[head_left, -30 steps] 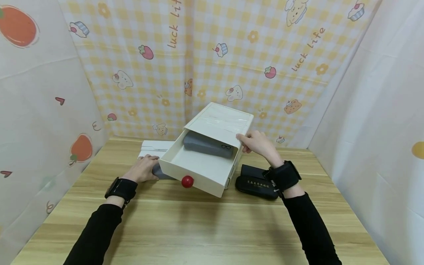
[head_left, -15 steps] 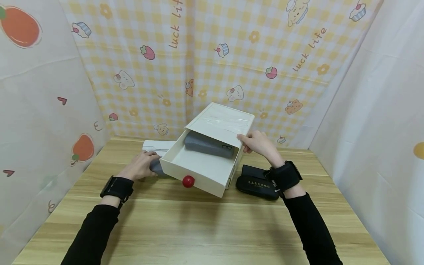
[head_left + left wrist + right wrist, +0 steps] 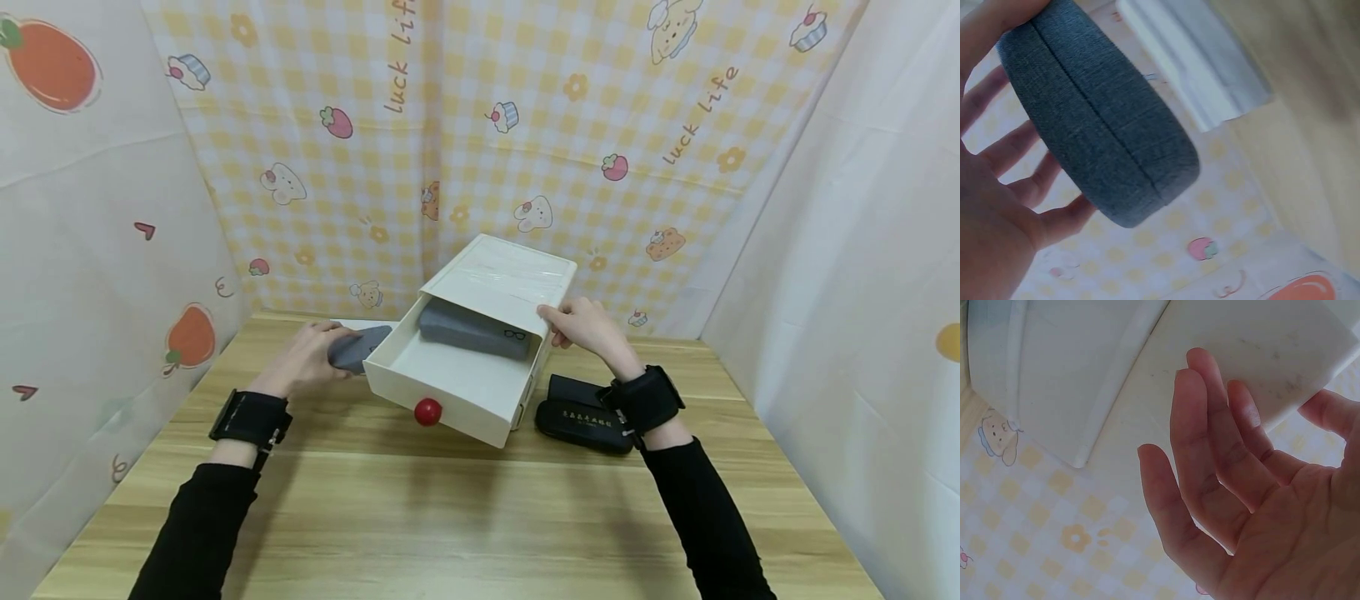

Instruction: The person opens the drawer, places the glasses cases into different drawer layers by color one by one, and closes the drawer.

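My left hand [image 3: 303,354] holds a grey glasses case [image 3: 357,348] by its end, just left of the drawer. Fabric and a lengthwise seam on this case show in the left wrist view, with fingers along its side. A cream drawer box [image 3: 510,271] stands tilted, its drawer [image 3: 435,387] pulled out toward me with a red round knob [image 3: 428,412]. Inside lies another grey glasses case [image 3: 472,329] with a small glasses print. My right hand [image 3: 588,325] grips the box's right upper edge, thumb on top; its other fingers [image 3: 1191,419] are loosely bent alongside.
Two black cases lie on the wooden table [image 3: 480,517] right of the box: a front one with gold lettering [image 3: 585,425] and a darker one behind [image 3: 573,389]. A white object [image 3: 367,322] is partly hidden behind the left glasses case. Patterned cloth stands around the table.
My left hand has lifted the grey glasses case from the table and shifted it up and slightly left. The right hand and the drawer box have stayed in place.
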Available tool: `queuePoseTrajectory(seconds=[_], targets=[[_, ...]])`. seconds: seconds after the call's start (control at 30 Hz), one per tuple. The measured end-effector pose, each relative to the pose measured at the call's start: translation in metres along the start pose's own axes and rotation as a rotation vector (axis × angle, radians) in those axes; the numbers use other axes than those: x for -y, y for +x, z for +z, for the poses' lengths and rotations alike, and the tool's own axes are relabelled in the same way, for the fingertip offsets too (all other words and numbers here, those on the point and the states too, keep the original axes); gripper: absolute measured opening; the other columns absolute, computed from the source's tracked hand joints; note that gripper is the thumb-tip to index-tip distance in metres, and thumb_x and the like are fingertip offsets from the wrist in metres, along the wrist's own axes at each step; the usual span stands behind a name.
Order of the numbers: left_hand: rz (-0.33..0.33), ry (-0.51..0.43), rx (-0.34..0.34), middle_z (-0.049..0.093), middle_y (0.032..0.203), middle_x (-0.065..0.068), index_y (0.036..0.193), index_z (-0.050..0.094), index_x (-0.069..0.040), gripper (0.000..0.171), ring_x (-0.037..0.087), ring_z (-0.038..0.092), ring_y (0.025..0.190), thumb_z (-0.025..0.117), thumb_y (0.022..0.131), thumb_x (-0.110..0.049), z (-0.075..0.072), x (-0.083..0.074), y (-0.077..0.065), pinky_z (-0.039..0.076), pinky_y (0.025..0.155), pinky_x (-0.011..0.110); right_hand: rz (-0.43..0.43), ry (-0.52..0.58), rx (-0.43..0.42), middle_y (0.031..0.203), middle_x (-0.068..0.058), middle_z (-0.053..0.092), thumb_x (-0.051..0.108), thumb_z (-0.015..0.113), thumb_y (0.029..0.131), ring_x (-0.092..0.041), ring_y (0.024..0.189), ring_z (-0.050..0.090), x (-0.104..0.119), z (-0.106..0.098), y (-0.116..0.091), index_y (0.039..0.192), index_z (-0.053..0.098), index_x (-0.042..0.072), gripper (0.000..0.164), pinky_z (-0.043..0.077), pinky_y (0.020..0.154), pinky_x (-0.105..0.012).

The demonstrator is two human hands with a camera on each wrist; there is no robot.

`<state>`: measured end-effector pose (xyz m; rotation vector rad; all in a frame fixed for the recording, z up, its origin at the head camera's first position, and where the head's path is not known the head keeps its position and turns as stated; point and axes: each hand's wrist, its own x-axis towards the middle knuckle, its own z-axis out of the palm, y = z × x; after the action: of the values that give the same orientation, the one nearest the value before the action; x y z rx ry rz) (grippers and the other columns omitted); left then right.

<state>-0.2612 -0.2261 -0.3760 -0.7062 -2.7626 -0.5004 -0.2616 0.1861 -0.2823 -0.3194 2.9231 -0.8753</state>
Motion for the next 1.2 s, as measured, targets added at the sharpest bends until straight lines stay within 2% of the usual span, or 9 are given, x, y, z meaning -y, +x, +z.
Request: queuePoseTrajectory(seconds=[0.2,0.33,0.6,0.83,1.0,1.2], targets=[[-0.020,0.003,-0.060,0.059,0.122,0.026,0.122,0.060,-0.002,0.062,0.047,0.051,0.107,0.084,0.065,-0.013,-0.026,-0.012,0.002,0.043,0.086,0.057,0.006,0.004,0.004,0.081,-0.015,0.072,0.045,0.046,0.097,-0.013,0.065,0.066,0.000,0.000,0.000,0.080,0.068,0.006,0.048,0.054,0.070,-0.031],[-0.004,0.011,-0.109,0.061,0.119,0.025,0.122,0.060,-0.003,0.064,0.044,0.054,0.102,0.085,0.064,-0.013,-0.041,-0.022,0.003,0.043,0.083,0.054,0.003,0.006,0.002,0.081,-0.015,0.071,0.045,0.046,0.097,-0.013,0.065,0.066,0.000,0.000,0.000,0.081,0.068,0.006,0.048,0.054,0.070,-0.031],[0.019,-0.010,-0.146,0.059,0.122,0.027,0.123,0.060,-0.004,0.063,0.045,0.052,0.106,0.084,0.066,-0.014,-0.065,-0.042,0.004,0.043,0.084,0.055,0.000,0.005,-0.004,0.082,-0.015,0.072,0.045,0.046,0.097,-0.013,0.064,0.066,-0.001,0.001,-0.001,0.080,0.067,0.006,0.048,0.054,0.069,-0.030],[0.038,-0.009,-0.196,0.059,0.123,0.022,0.122,0.061,-0.007,0.060,0.041,0.052,0.104,0.084,0.067,-0.014,-0.080,-0.053,0.005,0.044,0.079,0.049,0.009,-0.004,0.000,0.082,-0.014,0.071,0.046,0.045,0.097,-0.013,0.065,0.066,-0.001,0.001,-0.001,0.080,0.067,0.007,0.048,0.053,0.070,-0.031],[0.069,-0.012,-0.184,0.060,0.123,0.020,0.123,0.061,-0.009,0.060,0.037,0.051,0.104,0.084,0.068,-0.016,-0.085,-0.062,0.009,0.044,0.079,0.049,0.010,-0.013,0.004,0.081,-0.013,0.071,0.047,0.045,0.097,-0.014,0.066,0.066,-0.001,0.000,-0.001,0.081,0.067,0.007,0.048,0.052,0.071,-0.031],[0.130,-0.013,-0.139,0.060,0.126,0.017,0.123,0.062,-0.011,0.058,0.037,0.051,0.107,0.083,0.069,-0.017,-0.094,-0.083,0.015,0.043,0.083,0.048,0.008,-0.009,0.007,0.082,-0.014,0.071,0.046,0.044,0.097,-0.014,0.066,0.066,0.000,0.000,-0.001,0.082,0.067,0.007,0.048,0.052,0.071,-0.031]])
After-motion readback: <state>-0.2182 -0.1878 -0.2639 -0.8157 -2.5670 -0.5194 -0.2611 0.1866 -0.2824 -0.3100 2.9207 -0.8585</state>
